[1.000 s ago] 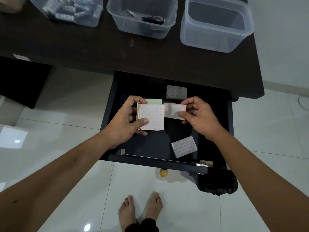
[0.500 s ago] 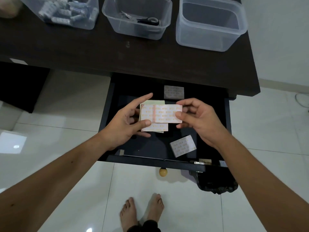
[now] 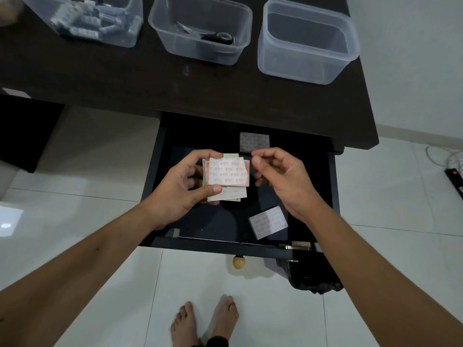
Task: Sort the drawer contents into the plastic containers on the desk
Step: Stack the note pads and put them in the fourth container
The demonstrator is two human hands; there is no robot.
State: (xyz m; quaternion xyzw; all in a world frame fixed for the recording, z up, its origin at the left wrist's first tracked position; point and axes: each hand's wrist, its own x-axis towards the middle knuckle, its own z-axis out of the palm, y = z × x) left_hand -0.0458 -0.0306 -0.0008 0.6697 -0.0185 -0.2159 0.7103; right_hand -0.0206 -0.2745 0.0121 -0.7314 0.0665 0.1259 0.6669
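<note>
With our left hand (image 3: 185, 186) gripping the stack of packets (image 3: 226, 177) and our right hand (image 3: 278, 176) loose and empty, we should square the stack before reaching for the near-right packet (image 3: 268, 222) in the drawer (image 3: 334, 196).

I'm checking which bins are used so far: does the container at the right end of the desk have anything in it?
No: the right-hand container shows only its bare bottom, while the scissors lie in the middle container.

Glossy white floor tiles (image 3: 75, 221) are reflecting patches of light beneath a dark wooden desk (image 3: 225, 91). A pale wall (image 3: 413, 58) is rising at right, where a power strip (image 3: 454, 179) is lying.
</note>
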